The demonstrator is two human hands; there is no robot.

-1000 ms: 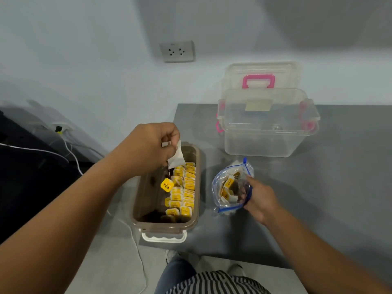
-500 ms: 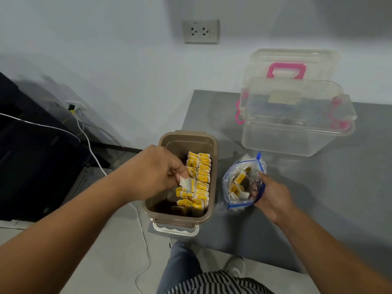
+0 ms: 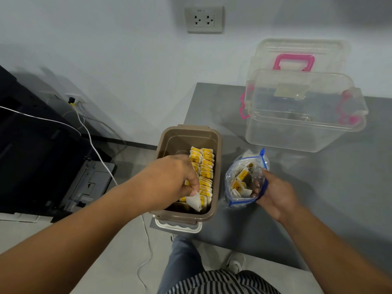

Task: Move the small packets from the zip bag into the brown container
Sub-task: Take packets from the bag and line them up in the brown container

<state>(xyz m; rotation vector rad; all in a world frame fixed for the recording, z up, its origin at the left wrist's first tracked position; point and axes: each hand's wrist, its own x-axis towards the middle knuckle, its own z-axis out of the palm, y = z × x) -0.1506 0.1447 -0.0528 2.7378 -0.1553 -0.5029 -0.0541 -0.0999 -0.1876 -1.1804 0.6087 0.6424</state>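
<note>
The brown container (image 3: 217, 166) stands at the grey table's left edge, with rows of small yellow packets (image 3: 205, 166) packed along its right side. My left hand (image 3: 169, 181) is inside it and pinches a white packet (image 3: 194, 200) low at the near end of the rows. To the right lies the clear zip bag (image 3: 237, 179) with a blue seal, holding several more packets. My right hand (image 3: 273, 192) grips the bag's open edge and holds its mouth open.
A clear storage box (image 3: 297, 128) with pink latches stands at the back right of the grey table (image 3: 318, 198), its lid with a pink handle leaning behind. A white cable (image 3: 93, 145) and dark equipment lie on the floor at the left. A wall socket (image 3: 204, 19) is above.
My left hand has gone down from above the container into it, carrying the packet to the near end of the rows. The right hand has stayed on the bag.
</note>
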